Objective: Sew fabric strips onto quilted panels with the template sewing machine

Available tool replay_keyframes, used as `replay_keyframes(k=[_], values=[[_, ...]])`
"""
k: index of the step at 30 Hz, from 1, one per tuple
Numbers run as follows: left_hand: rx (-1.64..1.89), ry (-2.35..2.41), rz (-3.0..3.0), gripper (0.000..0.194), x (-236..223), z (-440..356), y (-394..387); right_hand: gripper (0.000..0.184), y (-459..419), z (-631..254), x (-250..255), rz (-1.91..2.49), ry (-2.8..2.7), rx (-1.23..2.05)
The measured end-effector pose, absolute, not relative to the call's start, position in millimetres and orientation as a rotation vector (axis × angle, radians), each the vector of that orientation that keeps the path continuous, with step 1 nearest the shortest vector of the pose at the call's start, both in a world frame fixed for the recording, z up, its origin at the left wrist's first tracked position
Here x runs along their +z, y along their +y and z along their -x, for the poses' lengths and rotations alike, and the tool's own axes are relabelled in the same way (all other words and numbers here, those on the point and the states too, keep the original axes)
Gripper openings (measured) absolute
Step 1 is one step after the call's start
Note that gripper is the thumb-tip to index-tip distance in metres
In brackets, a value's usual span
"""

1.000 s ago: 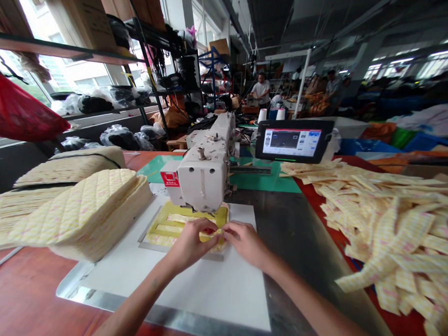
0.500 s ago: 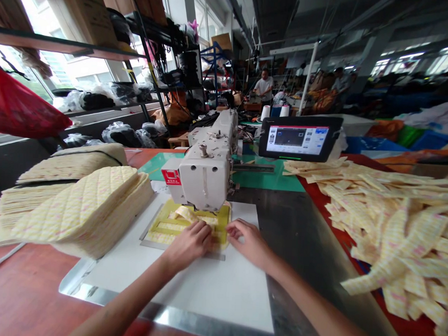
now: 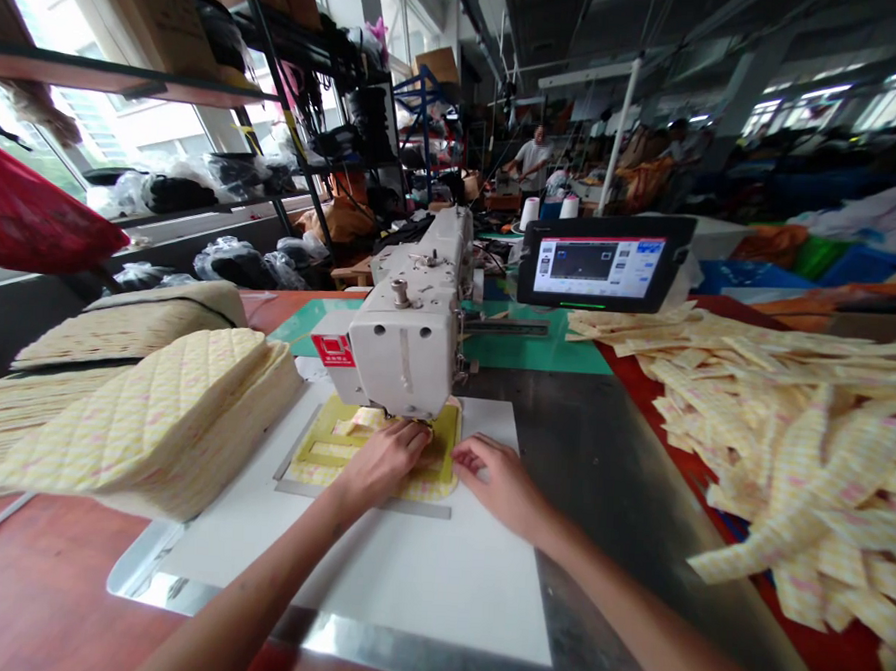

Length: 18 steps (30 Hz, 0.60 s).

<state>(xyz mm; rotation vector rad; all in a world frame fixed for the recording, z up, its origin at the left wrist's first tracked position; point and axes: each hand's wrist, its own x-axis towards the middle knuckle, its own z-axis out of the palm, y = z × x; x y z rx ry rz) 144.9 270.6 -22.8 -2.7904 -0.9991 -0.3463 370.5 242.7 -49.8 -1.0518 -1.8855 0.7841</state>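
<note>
My left hand (image 3: 382,462) lies on a pale quilted fabric strip (image 3: 360,421), pressing it inside a yellow sewing template (image 3: 442,455) just below the sewing machine head (image 3: 407,338). Whether its fingers grip the strip, I cannot tell. My right hand (image 3: 494,485) rests on the white board (image 3: 397,573), with its fingertips at the template's right edge and its fingers apart. The needle area is hidden behind the machine head and my left hand.
A tall stack of quilted pieces (image 3: 139,424) stands to the left, and a loose pile of quilted strips (image 3: 794,454) lies to the right. Behind these are a touchscreen (image 3: 598,263), a green cutting mat (image 3: 537,352) and shelves. A person (image 3: 532,165) stands far back.
My hands have moved apart. The left hand has gone from pinching the strip to pressing it flat nearer the machine, and the right hand has drawn back to the template's edge.
</note>
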Motion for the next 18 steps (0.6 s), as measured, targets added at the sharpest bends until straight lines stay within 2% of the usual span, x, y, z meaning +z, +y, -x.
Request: replay_keyframes(k=[6,9,18], values=[[-0.309,-1.027,2.843,0.015,-18,-148,269,0.011,244,-371,-52,1.042,-1.882,0.778],[-0.33,-1.012,2.898,0.023,-18,-144,266,0.012,243,-371,-52,1.051,-1.887,0.793],[-0.741,-1.106,3.024,0.038,-28,-131,253,0.017,236,-367,-47,1.057,-2.047,0.631]])
